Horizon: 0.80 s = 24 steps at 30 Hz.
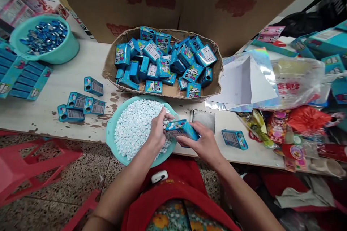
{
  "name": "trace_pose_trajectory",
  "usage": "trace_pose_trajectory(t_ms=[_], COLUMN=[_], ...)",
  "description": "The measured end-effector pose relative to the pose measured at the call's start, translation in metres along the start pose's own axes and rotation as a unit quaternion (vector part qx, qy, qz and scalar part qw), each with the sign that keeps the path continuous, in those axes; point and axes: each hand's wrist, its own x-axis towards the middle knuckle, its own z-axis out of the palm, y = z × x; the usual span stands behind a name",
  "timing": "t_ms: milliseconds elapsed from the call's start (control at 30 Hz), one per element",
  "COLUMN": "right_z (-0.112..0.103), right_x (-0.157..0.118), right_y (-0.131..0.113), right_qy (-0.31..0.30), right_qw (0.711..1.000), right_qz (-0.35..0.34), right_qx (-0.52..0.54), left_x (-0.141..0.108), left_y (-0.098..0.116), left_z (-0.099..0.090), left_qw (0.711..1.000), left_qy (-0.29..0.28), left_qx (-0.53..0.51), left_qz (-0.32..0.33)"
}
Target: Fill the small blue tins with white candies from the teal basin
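My right hand (204,140) is closed round a small blue box (181,130), held tilted over the right rim of a turquoise basin (109,133). White candies (135,126) fill much of that basin. At the box's left end is my left hand (159,126), its fingers curled around a few white candies. Behind the basin, a cut cardboard tray (162,95) holds several more blue boxes (164,68). Several blue boxes (93,86) lie on the table to the left, and one blue box (234,139) lies to the right.
A turquoise tub (61,52) of blue-and-silver pieces stands back left, beside display packs (24,75). A metallic square (204,120) lies right of the basin. Papers (238,83), a plastic bag (296,79) and wrapped sweets (279,124) cover the right side. A red stool (32,166) stands at lower left.
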Motion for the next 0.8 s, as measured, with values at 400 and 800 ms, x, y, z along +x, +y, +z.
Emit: trace_pose_trajectory(t_ms=[400,800], right_z=[-0.002,-0.003], right_x=[-0.016,-0.018], right_y=[0.065,0.177], right_qy=[0.133,0.284], right_qw=[0.951,0.926], right_qz=[0.143,0.177], right_qx=[0.241,0.175], left_x=[0.016,0.031], left_y=[0.019,0.026], left_z=[0.001,-0.013], left_qw=[0.975,0.988], left_qy=[-0.138,-0.059], left_qx=[-0.132,-0.132], left_qz=[-0.116,-0.059])
